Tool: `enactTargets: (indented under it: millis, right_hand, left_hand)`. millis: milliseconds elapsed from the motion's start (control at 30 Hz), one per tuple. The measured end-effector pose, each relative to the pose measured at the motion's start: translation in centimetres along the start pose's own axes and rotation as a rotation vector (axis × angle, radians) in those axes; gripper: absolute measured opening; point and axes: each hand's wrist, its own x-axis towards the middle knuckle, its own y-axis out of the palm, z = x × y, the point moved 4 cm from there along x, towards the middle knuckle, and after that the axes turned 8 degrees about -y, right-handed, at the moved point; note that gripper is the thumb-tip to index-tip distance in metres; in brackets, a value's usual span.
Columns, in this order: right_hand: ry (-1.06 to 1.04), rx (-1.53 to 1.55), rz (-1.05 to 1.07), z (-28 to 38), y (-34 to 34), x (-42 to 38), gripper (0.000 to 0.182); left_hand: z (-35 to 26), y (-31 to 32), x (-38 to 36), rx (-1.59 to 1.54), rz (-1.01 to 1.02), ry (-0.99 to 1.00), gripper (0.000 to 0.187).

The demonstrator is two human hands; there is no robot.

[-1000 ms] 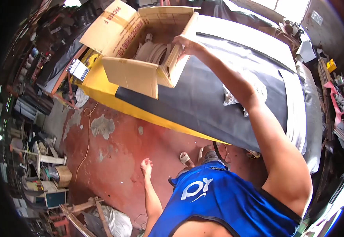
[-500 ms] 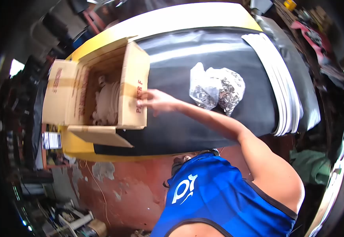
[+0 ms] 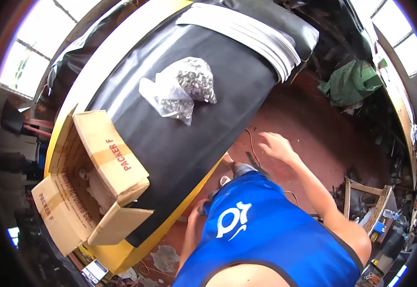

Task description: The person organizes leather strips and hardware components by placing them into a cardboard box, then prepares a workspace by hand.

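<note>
My right hand [image 3: 276,146] hangs over the red floor, right of the table, with its fingers apart and nothing in it. Low beside the table's yellow edge is my left hand [image 3: 200,208], partly hidden by my body, its fingers unclear. An open cardboard box [image 3: 115,153] stands at the table's left end with pale, bundled items [image 3: 96,189] inside. Two clear plastic bags [image 3: 187,86] of small shiny metal pieces lie on the black table cover [image 3: 165,153]. White curved strips [image 3: 246,28] are stacked at the far end.
A green sack [image 3: 349,83] sits on the floor beyond the table. On the right are a wooden frame [image 3: 378,205] and assorted clutter. A cable [image 3: 251,143] runs over the red floor. A small box [image 3: 94,271] is at the lower left.
The view has turned to the right. My right hand has left the box flap and moved out over the floor. My left hand has come into view.
</note>
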Motion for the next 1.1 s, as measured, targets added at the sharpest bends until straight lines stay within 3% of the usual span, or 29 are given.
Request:
enactTargets:
  millis: [67, 133, 167, 200, 233, 267, 300, 333, 367, 433, 467, 533, 600, 633, 700, 800, 833, 900, 967, 1100]
  right_hand:
    - [0.146, -0.204, 0.062, -3.9, 2.1, -6.5, 0.041]
    - [0.291, -0.146, 0.201, -8.1, 6.0, -13.3, 0.044]
    - [0.361, -0.047, 0.230, -8.8, 7.4, -16.5, 0.046]
    - [0.483, 0.006, 0.301, -9.3, 8.8, -19.2, 0.047]
    - [0.455, -0.003, 0.295, -10.7, 11.4, -22.3, 0.047]
    - [0.508, 0.025, 0.441, -9.9, 12.1, -23.7, 0.045]
    - [0.492, 0.051, 0.480, -8.7, 12.6, -24.9, 0.042]
    - [0.551, 0.151, 0.489, -8.2, 13.3, -25.5, 0.038]
    - [0.514, 0.169, 0.514, -7.6, 13.7, -26.1, 0.037]
    - [0.473, 0.185, 0.521, -6.6, 13.4, -26.1, 0.036]
    - [0.574, 0.361, 0.452, -6.2, 13.0, -25.8, 0.034]
    - [0.665, 0.543, 0.365, -7.3, 13.2, -25.3, 0.032]
    - [0.350, 0.332, 0.206, -10.2, 13.9, -23.7, 0.033]
    - [0.490, 0.470, 0.080, -12.5, 14.7, -23.8, 0.036]
    - [0.549, 0.417, 0.070, -13.9, 13.3, -22.7, 0.039]
    - [0.595, 0.324, 0.081, -16.1, 10.7, -20.0, 0.041]
    - [0.597, 0.312, 0.096, -17.1, 10.4, -18.8, 0.041]
    - [0.599, 0.309, 0.117, -18.9, 10.1, -16.5, 0.042]
    - [0.462, 0.255, 0.037, -19.7, 9.4, -13.2, 0.044]
    - [0.454, 0.355, 0.067, -21.9, 7.9, -9.2, 0.043]
  left_hand:
    - [-9.9, -2.6, 2.1, 0.210, 0.203, -0.236, 0.027]
    - [-14.4, -3.6, 3.9, 0.254, 0.438, -0.292, 0.028]
    - [-17.9, -5.0, 4.9, 0.234, 0.395, -0.203, 0.024]
    - [-21.8, -6.5, 5.9, 0.214, 0.348, -0.114, 0.020]
    - [-25.5, -8.4, 6.8, 0.080, 0.147, -0.029, 0.015]
    - [-28.6, -10.4, 7.6, -0.053, -0.050, 0.051, 0.011]
    - [-31.2, -12.5, 8.6, -0.182, -0.194, 0.184, 0.016]
    - [-32.1, -14.1, 9.7, -0.542, -0.208, 0.089, 0.029]
    - [-32.9, -16.1, 11.0, -0.624, -0.315, 0.130, 0.043]
    - [-35.1, -19.7, 12.8, -0.540, -0.718, 0.246, 0.058]
    - [-35.1, -21.5, 13.5, -0.384, -0.938, 0.189, 0.075]
    - [-35.7, -24.2, 16.1, -0.276, -1.055, 0.205, 0.105]
    - [-37.1, -26.1, 18.5, -0.128, -1.158, 0.193, 0.118]
    - [-37.5, -27.1, 20.0, -0.123, -1.162, 0.202, 0.118]
    - [-37.6, -28.4, 22.7, -0.065, -1.109, 0.026, 0.127]
    - [-39.1, -28.6, 25.5, 0.031, -1.134, -0.008, 0.129]
    - [-39.3, -29.0, 26.6, 0.037, -1.142, -0.003, 0.129]
    - [-39.6, -30.1, 28.2, 0.235, -1.230, 0.118, 0.086]
    - [-40.8, -30.0, 28.9, 0.364, -1.234, 0.244, 0.039]
    - [-40.2, -30.6, 29.2, 0.185, -1.221, 0.250, 0.033]
